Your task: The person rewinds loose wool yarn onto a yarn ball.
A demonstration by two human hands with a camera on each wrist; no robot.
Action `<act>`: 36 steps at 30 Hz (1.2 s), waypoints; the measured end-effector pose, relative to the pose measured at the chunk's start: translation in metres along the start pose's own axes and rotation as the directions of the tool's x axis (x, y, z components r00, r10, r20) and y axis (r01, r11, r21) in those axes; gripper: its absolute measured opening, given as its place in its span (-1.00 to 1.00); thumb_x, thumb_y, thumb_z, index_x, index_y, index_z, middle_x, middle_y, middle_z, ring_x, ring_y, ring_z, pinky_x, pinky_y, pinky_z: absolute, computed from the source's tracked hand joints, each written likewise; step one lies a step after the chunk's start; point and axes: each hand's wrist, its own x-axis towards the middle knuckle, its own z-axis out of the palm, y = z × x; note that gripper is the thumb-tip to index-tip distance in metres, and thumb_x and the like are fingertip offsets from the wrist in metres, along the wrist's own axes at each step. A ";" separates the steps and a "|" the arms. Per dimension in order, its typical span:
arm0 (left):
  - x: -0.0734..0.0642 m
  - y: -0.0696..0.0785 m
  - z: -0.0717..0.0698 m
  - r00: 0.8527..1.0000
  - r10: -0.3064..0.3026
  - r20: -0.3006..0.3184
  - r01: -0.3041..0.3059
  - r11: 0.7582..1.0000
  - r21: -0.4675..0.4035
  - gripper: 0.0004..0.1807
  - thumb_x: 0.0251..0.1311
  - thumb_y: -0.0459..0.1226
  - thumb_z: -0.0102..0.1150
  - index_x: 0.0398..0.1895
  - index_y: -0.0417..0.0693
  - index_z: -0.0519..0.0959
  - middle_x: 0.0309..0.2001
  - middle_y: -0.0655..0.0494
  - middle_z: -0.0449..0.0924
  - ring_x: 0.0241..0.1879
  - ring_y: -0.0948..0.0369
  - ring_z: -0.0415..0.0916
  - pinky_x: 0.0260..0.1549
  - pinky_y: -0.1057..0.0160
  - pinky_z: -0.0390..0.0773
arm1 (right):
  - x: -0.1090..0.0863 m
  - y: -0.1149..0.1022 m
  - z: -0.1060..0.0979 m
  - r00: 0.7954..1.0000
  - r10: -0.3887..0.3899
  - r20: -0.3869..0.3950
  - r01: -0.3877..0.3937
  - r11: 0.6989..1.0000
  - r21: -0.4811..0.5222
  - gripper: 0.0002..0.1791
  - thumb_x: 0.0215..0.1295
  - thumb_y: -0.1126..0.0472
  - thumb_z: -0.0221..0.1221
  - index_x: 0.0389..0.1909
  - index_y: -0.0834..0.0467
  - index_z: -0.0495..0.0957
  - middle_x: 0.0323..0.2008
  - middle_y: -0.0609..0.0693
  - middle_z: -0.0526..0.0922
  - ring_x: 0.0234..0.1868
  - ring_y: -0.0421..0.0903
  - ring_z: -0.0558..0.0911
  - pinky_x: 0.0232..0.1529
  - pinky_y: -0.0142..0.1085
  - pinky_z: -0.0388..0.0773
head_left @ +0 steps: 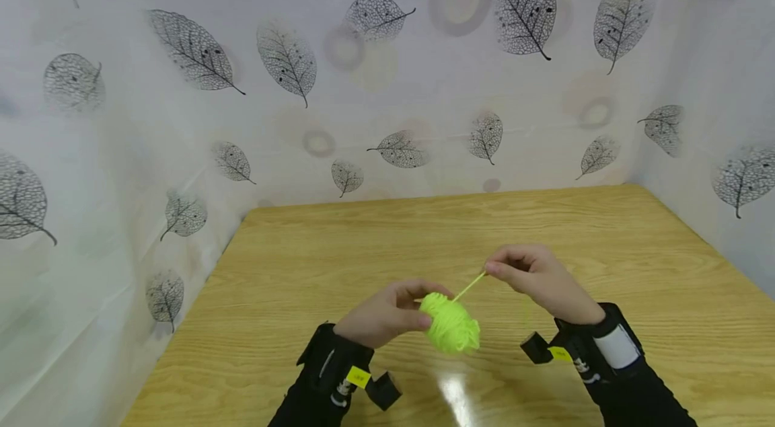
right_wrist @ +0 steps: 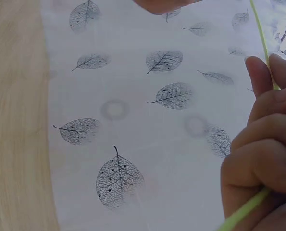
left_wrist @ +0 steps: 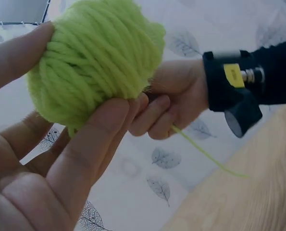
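Observation:
A bright yellow-green ball of yarn (head_left: 451, 325) is held up over the table by my left hand (head_left: 387, 314), its thumb and fingers gripping the ball's side. In the left wrist view the wound strands of the yarn ball (left_wrist: 99, 57) fill the space between thumb and fingers. My right hand (head_left: 541, 279) is up to the right, pinching a strand of yarn (head_left: 469, 286) that runs straight from the ball. The right wrist view shows the strand (right_wrist: 260, 29) entering between thumb and finger, with the other fingers curled. A loose tail (left_wrist: 210, 156) trails below that hand.
A wood-grain table (head_left: 339, 245) lies beneath both hands. Behind and beside it hangs a pale sheet (head_left: 424, 91) printed with dark skeleton leaves. Black wrist bands with small cameras (head_left: 384, 391) are strapped on both arms.

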 end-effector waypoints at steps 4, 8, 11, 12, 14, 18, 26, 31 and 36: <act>-0.001 0.001 -0.001 0.997 0.068 -0.025 -0.070 0.991 -0.115 -0.60 0.12 -0.12 0.20 0.05 0.08 0.48 -0.08 0.18 0.52 -0.15 0.29 0.47 -0.13 0.36 0.51 | 0.002 0.007 0.005 1.000 0.008 -0.008 -0.008 1.000 0.020 -0.84 0.31 0.43 0.02 -0.31 0.28 0.59 -0.65 -0.06 0.28 -0.67 -0.11 0.17 -0.68 -0.25 0.16; -0.001 0.004 0.000 0.985 0.116 -0.129 -0.141 0.970 -0.199 -0.64 0.16 -0.19 0.17 0.05 0.05 0.46 -0.04 0.17 0.48 -0.10 0.29 0.45 -0.08 0.38 0.49 | 0.004 0.015 0.009 0.999 0.034 -0.015 -0.035 0.999 -0.032 -0.83 0.32 0.38 0.03 -0.29 0.26 0.61 -0.58 -0.12 0.44 -0.66 -0.18 0.20 -0.67 -0.29 0.21; 0.000 0.006 0.002 0.958 0.138 -0.250 -0.201 0.948 -0.246 -0.69 0.21 -0.26 0.12 0.03 0.00 0.45 -0.04 0.13 0.46 -0.07 0.27 0.45 -0.05 0.39 0.48 | 0.006 0.021 0.016 0.998 0.061 -0.002 -0.061 0.997 -0.055 -0.81 0.34 0.35 0.01 -0.27 0.27 0.62 -0.55 -0.11 0.49 -0.65 -0.23 0.22 -0.65 -0.33 0.25; 0.001 0.006 0.003 0.944 0.140 -0.298 -0.222 0.940 -0.260 -0.71 0.23 -0.29 0.10 0.02 -0.02 0.45 -0.03 0.11 0.45 -0.07 0.26 0.45 -0.05 0.40 0.48 | 0.007 0.023 0.019 0.997 0.071 0.010 -0.071 0.996 -0.056 -0.80 0.35 0.34 0.01 -0.26 0.28 0.62 -0.55 -0.11 0.49 -0.64 -0.24 0.23 -0.64 -0.34 0.27; 0.002 0.007 0.004 0.908 0.137 -0.396 -0.260 0.926 -0.275 -0.75 0.26 -0.33 0.05 0.01 -0.06 0.43 -0.03 0.08 0.44 -0.06 0.24 0.46 -0.02 0.39 0.47 | 0.008 0.027 0.026 0.996 0.084 0.042 -0.081 0.995 -0.060 -0.79 0.37 0.32 -0.01 -0.25 0.27 0.61 -0.56 -0.08 0.49 -0.63 -0.27 0.24 -0.63 -0.36 0.28; 0.005 0.008 0.007 0.810 0.129 -0.572 -0.323 0.912 -0.252 -0.75 0.29 -0.41 -0.01 0.02 -0.11 0.37 0.00 0.01 0.39 -0.04 0.20 0.46 0.01 0.35 0.45 | 0.010 0.029 0.043 0.990 0.078 0.120 -0.066 0.992 -0.104 -0.78 0.38 0.26 -0.01 -0.26 0.22 0.62 -0.60 -0.11 0.44 -0.63 -0.31 0.28 -0.63 -0.42 0.30; 0.013 0.004 0.007 0.631 0.175 -0.756 -0.252 0.968 0.014 -0.66 0.23 -0.46 0.04 0.07 -0.23 0.32 0.08 -0.06 0.31 0.01 0.13 0.42 0.04 0.26 0.44 | 0.008 0.015 0.064 0.984 -0.006 0.177 0.050 0.968 -0.245 -0.84 0.31 0.16 0.09 -0.42 0.06 0.60 -0.68 -0.27 0.31 -0.68 -0.39 0.24 -0.67 -0.48 0.26; 0.013 -0.001 0.006 0.587 0.228 -0.777 -0.146 0.974 0.176 -0.55 0.15 -0.38 0.17 0.09 -0.28 0.32 0.12 -0.17 0.31 0.04 0.04 0.41 -0.01 0.21 0.46 | 0.005 0.003 0.066 0.977 -0.030 0.213 0.092 0.954 -0.286 -0.88 0.28 0.19 0.12 -0.43 0.05 0.59 -0.65 -0.27 0.36 -0.66 -0.39 0.27 -0.67 -0.47 0.30; 0.013 -0.007 0.005 0.606 0.301 -0.736 -0.015 0.930 0.368 -0.55 0.11 -0.34 0.23 0.07 -0.25 0.37 0.11 -0.16 0.31 0.02 0.03 0.42 -0.09 0.18 0.53 | 0.003 -0.010 0.063 0.966 -0.045 0.253 0.126 0.941 -0.313 -0.88 0.29 0.20 0.11 -0.39 0.05 0.61 -0.61 -0.27 0.45 -0.64 -0.39 0.31 -0.65 -0.46 0.37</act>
